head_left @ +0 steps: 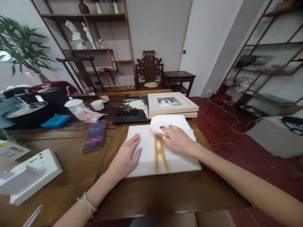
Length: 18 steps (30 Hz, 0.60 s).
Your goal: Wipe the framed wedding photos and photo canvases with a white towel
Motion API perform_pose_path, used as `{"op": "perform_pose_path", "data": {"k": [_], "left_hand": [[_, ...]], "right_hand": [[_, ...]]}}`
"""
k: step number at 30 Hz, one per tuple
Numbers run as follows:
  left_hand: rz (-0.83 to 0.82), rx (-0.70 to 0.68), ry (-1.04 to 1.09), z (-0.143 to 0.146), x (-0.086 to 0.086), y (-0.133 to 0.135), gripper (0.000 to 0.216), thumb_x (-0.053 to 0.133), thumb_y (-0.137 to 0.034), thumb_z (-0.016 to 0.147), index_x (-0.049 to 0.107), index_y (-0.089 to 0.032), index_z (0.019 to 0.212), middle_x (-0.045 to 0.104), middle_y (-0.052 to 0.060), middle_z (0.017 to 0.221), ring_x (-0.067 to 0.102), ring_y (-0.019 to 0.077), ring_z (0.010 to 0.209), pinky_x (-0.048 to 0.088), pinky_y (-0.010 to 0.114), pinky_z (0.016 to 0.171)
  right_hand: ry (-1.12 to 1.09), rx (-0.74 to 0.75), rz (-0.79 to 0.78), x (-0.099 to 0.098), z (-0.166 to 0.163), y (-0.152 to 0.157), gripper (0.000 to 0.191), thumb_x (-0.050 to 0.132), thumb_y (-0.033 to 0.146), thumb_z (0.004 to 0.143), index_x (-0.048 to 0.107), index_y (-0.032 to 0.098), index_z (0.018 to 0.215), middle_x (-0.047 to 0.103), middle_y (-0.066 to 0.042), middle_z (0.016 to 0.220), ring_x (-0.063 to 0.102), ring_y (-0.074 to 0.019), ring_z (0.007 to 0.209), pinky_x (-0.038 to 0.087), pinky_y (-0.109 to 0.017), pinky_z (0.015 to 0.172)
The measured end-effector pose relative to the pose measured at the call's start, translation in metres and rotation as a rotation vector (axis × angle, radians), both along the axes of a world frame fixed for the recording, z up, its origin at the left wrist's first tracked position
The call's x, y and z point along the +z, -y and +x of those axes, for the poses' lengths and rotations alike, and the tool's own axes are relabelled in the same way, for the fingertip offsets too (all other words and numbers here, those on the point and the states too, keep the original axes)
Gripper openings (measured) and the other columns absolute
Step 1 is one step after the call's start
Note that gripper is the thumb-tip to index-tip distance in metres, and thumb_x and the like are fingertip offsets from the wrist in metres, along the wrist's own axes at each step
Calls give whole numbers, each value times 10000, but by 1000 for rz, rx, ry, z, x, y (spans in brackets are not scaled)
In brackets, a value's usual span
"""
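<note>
A white board (182, 157) lies flat on the wooden table, with a yellow A-shaped figure (156, 154) on its surface. My left hand (129, 154) rests flat on the board's left side, fingers stretched out and holding nothing. Bunched under the fingers of my right hand (177, 138) is a white fluffy towel (176, 121). It is pressed against the board at the top of the yellow figure and hides that end. The rest of the towel spreads over the board's far right corner.
Behind the board lie a dark picture panel (123, 110) and stacked pale frames (174, 110). On the left are a blue block (56, 121), a white teapot (74, 104), a cup (97, 105), a pot (26, 110) and a white foam tray (35, 176). The table's right edge drops to red floor tiles.
</note>
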<state>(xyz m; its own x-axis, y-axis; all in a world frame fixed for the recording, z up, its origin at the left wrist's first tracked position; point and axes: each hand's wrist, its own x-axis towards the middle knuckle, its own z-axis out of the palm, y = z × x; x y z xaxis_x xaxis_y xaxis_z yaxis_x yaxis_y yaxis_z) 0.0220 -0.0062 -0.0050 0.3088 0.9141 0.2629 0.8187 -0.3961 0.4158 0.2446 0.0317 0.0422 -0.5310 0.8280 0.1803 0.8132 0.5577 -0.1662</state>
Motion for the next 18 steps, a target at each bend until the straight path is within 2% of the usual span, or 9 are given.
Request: {"op": "perform_pose_path", "data": {"k": [4,6,9,12,18], "left_hand": [[4,4,8,1,0,0,441,408,-309,868,531,-114,1244,476,145,1368,398,267,1295,289,487,1087],[6,5,6,2,0,0,444,407,-309,866,532,-111,1244,477,143,1368,394,266,1298,285,482,1091],[8,7,-7,2,1,0,458,401,-316,867,530,-91,1245,472,150,1370,390,268,1300,289,478,1090],[5,8,-7,1,1,-1,460,386,-326,877,534,-88,1242,471,147,1371,396,264,1297,295,474,1088],[24,11,69,0,0,-2,450,329,-314,907,568,-76,1205,516,142,1331,435,244,1272,321,454,1081]], "right_hand": [[20,-107,-17,-1,26,8,281,349,199,899,624,162,948,637,-86,866,548,-225,766,336,-298,645],[9,-109,-3,-3,31,10,281,350,182,892,629,157,912,642,-91,884,551,-228,774,357,-308,666],[-39,-10,49,-9,24,7,278,368,159,882,638,152,950,638,-103,1037,543,-252,963,374,-350,822],[-29,99,78,-16,7,-2,286,409,138,857,643,155,1020,608,-117,1163,447,-274,1176,314,-418,961],[149,202,131,-18,-16,2,308,513,152,790,653,121,1062,447,-181,1361,317,-324,1304,234,-496,1046]]}}
